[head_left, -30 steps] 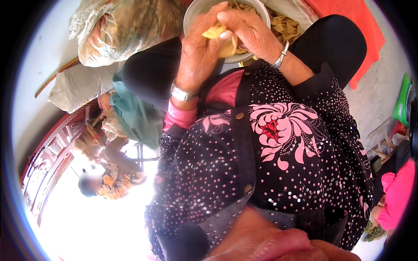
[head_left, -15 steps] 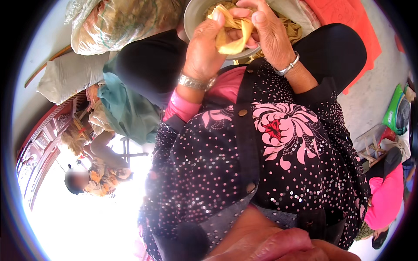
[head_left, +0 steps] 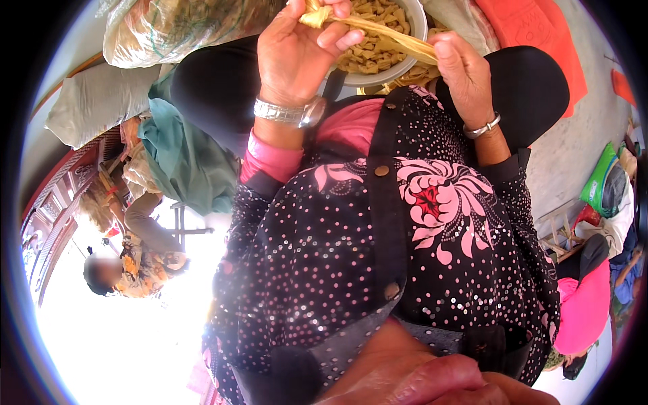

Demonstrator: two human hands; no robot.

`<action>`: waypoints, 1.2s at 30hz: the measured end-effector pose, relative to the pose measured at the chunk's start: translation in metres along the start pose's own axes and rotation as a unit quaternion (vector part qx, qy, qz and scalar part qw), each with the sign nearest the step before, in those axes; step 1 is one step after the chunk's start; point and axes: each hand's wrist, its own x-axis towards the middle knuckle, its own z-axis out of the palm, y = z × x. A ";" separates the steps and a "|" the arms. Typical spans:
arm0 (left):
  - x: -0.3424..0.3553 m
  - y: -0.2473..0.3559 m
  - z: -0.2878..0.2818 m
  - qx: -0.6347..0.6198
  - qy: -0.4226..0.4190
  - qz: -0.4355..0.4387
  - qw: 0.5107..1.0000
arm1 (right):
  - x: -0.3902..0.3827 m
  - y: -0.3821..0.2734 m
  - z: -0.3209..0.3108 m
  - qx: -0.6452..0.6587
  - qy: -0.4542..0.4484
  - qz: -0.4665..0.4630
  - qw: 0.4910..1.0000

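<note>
Spanning the pale round basin (head_left: 420, 30) — from left hand (head_left: 289, 61) to right hand (head_left: 467, 79) — a yellow strip (head_left: 398, 43) is gripped by both, bunched at the left. Small tan pieces (head_left: 374, 62) lie in the basin; left of it bulges a translucent plastic bag (head_left: 182, 32).

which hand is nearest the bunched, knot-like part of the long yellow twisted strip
The person's left hand, right at the bunched part; the right hand instead pinches the narrow, stretched length of the strip, farther from that bunch.

Black dotted jacket (head_left: 304, 250), pink flower print (head_left: 439, 185), centre frame.
Pink cuff (head_left: 270, 158), silver watch (head_left: 280, 112), upper middle; silver bangle (head_left: 483, 127), upper right.
</note>
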 end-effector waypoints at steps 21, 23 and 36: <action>-0.007 -0.008 0.008 0.368 0.216 -0.056 0.902 | 0.017 0.007 0.041 0.086 -0.136 0.127 0.979; -0.005 -0.011 0.012 0.354 0.226 -0.063 0.905 | 0.020 0.002 0.042 0.112 -0.139 0.133 0.975; -0.007 0.005 0.015 0.263 0.262 0.043 0.928 | 0.040 -0.012 0.027 0.009 -0.117 -0.031 0.993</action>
